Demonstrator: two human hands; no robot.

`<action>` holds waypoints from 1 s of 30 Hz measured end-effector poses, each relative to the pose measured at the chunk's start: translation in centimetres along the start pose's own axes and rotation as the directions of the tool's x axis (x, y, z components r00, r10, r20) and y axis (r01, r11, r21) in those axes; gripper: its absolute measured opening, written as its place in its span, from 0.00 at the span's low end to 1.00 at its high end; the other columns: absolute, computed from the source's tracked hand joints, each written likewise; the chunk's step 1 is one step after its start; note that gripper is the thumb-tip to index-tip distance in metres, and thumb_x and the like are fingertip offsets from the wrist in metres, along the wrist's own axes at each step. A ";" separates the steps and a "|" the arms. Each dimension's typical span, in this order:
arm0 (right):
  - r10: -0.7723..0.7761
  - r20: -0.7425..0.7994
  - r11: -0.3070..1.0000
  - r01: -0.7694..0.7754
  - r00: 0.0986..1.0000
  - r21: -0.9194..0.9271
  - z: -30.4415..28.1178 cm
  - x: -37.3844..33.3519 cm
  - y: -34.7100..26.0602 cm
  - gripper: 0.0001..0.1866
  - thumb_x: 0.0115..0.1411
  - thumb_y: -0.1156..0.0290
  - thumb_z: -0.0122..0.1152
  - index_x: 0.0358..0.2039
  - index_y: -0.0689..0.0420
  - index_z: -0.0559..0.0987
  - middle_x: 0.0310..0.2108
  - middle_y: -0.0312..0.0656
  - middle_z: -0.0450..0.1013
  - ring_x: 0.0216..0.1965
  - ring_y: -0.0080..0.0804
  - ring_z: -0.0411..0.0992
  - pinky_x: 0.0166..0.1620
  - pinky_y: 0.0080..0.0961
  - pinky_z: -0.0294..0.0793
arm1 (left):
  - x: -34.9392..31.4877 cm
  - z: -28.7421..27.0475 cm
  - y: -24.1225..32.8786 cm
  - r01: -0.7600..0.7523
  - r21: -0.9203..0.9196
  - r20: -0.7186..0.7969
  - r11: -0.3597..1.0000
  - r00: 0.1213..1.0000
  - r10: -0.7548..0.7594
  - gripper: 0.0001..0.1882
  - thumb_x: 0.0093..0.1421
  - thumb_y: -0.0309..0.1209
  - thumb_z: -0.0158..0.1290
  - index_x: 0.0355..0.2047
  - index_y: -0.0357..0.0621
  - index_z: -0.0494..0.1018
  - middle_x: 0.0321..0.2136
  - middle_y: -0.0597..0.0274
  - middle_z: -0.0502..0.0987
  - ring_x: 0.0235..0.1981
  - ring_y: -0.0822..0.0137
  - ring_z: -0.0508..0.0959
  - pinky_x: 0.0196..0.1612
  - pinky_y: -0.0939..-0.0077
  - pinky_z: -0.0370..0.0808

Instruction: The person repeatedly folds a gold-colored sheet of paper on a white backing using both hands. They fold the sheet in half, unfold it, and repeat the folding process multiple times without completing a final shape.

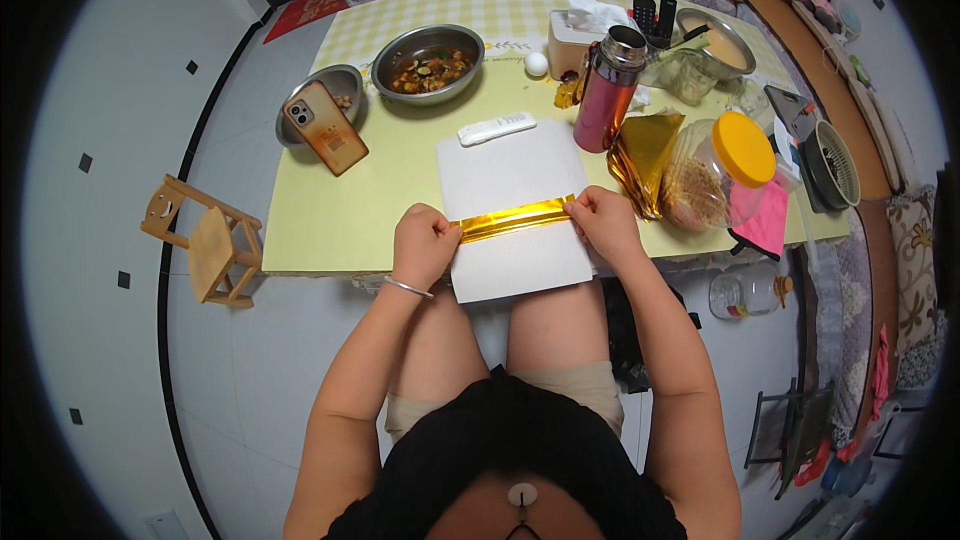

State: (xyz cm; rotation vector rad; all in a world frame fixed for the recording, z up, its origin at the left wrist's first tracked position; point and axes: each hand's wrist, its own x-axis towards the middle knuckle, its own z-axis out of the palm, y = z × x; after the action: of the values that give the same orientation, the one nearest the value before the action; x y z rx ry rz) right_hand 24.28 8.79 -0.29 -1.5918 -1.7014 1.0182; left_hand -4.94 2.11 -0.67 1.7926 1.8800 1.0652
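Note:
A folded strip of shiny gold foil paper [515, 220] lies across a white sheet [520, 275] that overhangs the table's near edge. At the strip's left end, my left hand [425, 242] pinches it between thumb and fingers. My right hand [606, 224] grips the opposite end the same way, so the strip is stretched flat between them. Just beyond, a white stick-shaped object [497, 129] rests on the sheet's far part. To the right of my right hand is a stack of gold foil sheets [648, 155].
A pink thermos [608, 90] and a yellow-lidded jar [700, 180] stand to the right. A phone [327, 130] leans on a small metal bowl [345, 83] at left. Farther back are a larger food bowl [428, 62], an egg [536, 64] and a tissue box [570, 45].

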 end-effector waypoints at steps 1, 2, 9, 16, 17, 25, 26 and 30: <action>-0.008 -0.011 0.999 0.008 1.000 -0.032 0.1 0.0 0.1 0.13 0.60 0.65 0.68 0.25 0.61 0.79 0.19 0.44 0.76 0.21 0.38 0.74 0.30 0.35 0.73 | -0.1 -0.1 0.2 -0.019 0.003 0.000 1.000 1.000 0.019 0.12 0.47 0.24 0.66 0.18 0.38 0.72 0.23 0.53 0.73 0.26 0.54 0.75 0.31 0.63 0.74; -0.018 -0.022 0.998 0.016 1.000 -0.065 0.2 0.1 0.0 0.14 0.59 0.64 0.69 0.25 0.61 0.79 0.20 0.46 0.76 0.22 0.41 0.75 0.31 0.37 0.74 | -0.1 -0.3 0.2 -0.038 0.007 0.000 0.999 0.999 0.038 0.12 0.47 0.24 0.66 0.18 0.38 0.72 0.23 0.53 0.73 0.26 0.54 0.74 0.31 0.63 0.74; -0.035 -0.028 0.989 0.030 0.999 -0.148 0.1 -0.1 -0.4 0.14 0.59 0.63 0.70 0.26 0.60 0.79 0.23 0.50 0.76 0.26 0.48 0.75 0.33 0.40 0.74 | -0.7 -0.6 0.7 0.003 -0.100 0.089 0.995 0.996 0.006 0.14 0.49 0.24 0.68 0.19 0.37 0.70 0.29 0.55 0.72 0.26 0.62 0.73 0.31 0.70 0.74; -0.013 0.006 0.993 0.014 1.000 -0.118 0.0 0.1 -0.2 0.14 0.59 0.63 0.69 0.26 0.61 0.78 0.22 0.48 0.76 0.25 0.45 0.74 0.33 0.39 0.74 | -0.7 -1.0 0.1 -0.032 -0.089 0.164 0.996 0.985 0.046 0.14 0.52 0.25 0.68 0.23 0.36 0.71 0.33 0.58 0.72 0.30 0.66 0.73 0.34 0.73 0.74; -0.005 0.015 0.994 0.007 1.000 -0.112 -0.1 0.1 -0.3 0.14 0.60 0.63 0.69 0.26 0.61 0.78 0.22 0.48 0.76 0.25 0.45 0.74 0.33 0.38 0.73 | -0.7 -0.9 -0.1 -0.057 -0.084 0.168 0.995 0.983 0.071 0.13 0.52 0.25 0.68 0.23 0.35 0.72 0.33 0.58 0.72 0.31 0.65 0.73 0.35 0.72 0.74; -0.022 0.014 0.990 0.024 1.000 -0.141 -0.3 -0.1 -0.7 0.14 0.60 0.63 0.69 0.27 0.61 0.78 0.22 0.48 0.75 0.24 0.44 0.74 0.32 0.38 0.73 | -0.1 -1.0 0.5 -0.069 0.073 0.223 0.995 0.973 0.052 0.10 0.53 0.26 0.65 0.31 0.35 0.75 0.38 0.50 0.74 0.37 0.56 0.75 0.41 0.66 0.74; -0.039 0.010 0.987 0.040 0.999 -0.156 -0.5 -0.3 -1.1 0.14 0.60 0.63 0.68 0.27 0.61 0.78 0.22 0.48 0.75 0.24 0.44 0.74 0.32 0.38 0.73 | 0.1 -1.2 0.7 -0.069 0.108 0.260 0.992 0.965 0.039 0.11 0.53 0.26 0.66 0.34 0.36 0.76 0.40 0.48 0.74 0.39 0.54 0.76 0.43 0.66 0.75; -0.087 0.004 0.975 0.086 0.996 -0.207 -0.4 -0.3 -1.3 0.13 0.59 0.62 0.68 0.28 0.59 0.78 0.21 0.47 0.75 0.25 0.46 0.75 0.32 0.40 0.74 | 1.0 -1.5 2.2 -0.531 0.331 0.266 0.780 0.846 0.462 0.23 0.60 0.29 0.57 0.56 0.46 0.71 0.60 0.53 0.71 0.60 0.52 0.71 0.62 0.52 0.68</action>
State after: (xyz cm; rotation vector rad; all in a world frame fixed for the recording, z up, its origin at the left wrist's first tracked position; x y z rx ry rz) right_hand 23.93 8.54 1.07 -1.6295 -1.9082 0.8155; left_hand -4.51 2.47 2.12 2.6322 1.6299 0.6636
